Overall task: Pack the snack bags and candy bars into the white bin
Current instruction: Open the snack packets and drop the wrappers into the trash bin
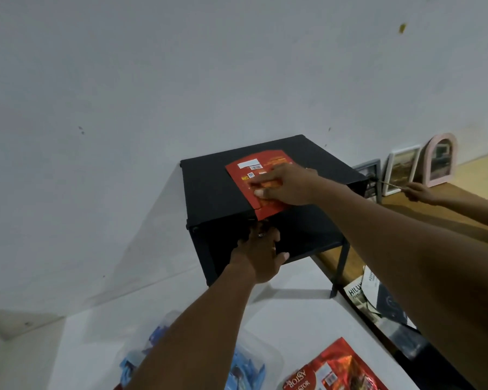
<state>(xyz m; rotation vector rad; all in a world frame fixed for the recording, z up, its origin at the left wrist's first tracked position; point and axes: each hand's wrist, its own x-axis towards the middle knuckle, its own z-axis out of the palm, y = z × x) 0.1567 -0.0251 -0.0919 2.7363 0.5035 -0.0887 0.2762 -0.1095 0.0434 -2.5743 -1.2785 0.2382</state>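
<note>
Packing partly done: right hand (286, 185) fingers pinch red snack bag (254, 181) atop black shelf (209, 190); left hand (261, 251) below shelf top, grip unclear; white bin (268, 358) below shelf holds blue packs (245, 372); red bag (335, 370) beside bin remains.

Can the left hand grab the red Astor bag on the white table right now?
Probably not right now. The left hand is busy far forward, gripping something dark under the black shelf. The Astor bag lies uncovered near the person, so pulling back should reach it.

I am in a home room: framed pictures (400, 168) lean against the plain white wall (124, 108).
</note>
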